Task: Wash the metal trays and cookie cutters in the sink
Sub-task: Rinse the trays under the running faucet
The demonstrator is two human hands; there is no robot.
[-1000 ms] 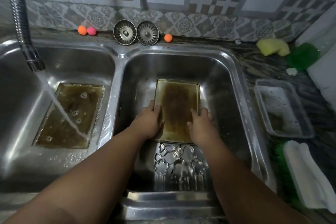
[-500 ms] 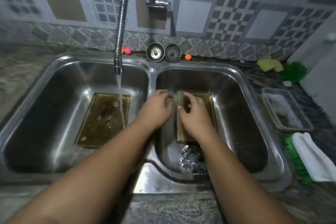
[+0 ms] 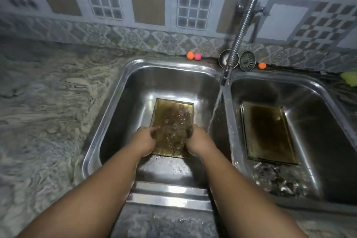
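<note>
A stained brown metal tray (image 3: 172, 116) lies in the left sink basin (image 3: 123, 102), wet and beaded with water. My left hand (image 3: 145, 142) grips its near left edge, thumb lying on top. My right hand (image 3: 197, 139) grips the near right edge, fingers curled over the rim. A second stained tray (image 3: 267, 133) lies in the right basin (image 3: 316, 102). In front of that second tray is a pile of shiny cookie cutters (image 3: 278, 178). Water runs from the flexible faucet (image 3: 226, 75) down the divider side of the left basin, just right of my right hand.
Two sink strainers (image 3: 247, 61) lean against the tiled wall behind the faucet. Small orange and pink balls (image 3: 193, 55) and another orange ball (image 3: 262, 65) sit on the back ledge. A yellow sponge (image 3: 349, 77) shows at the far right. Marbled countertop (image 3: 48, 112) stretches left.
Both hands left the tray in the right basin and moved to the left basin, where they now hold the wet tray. The view swung left.
</note>
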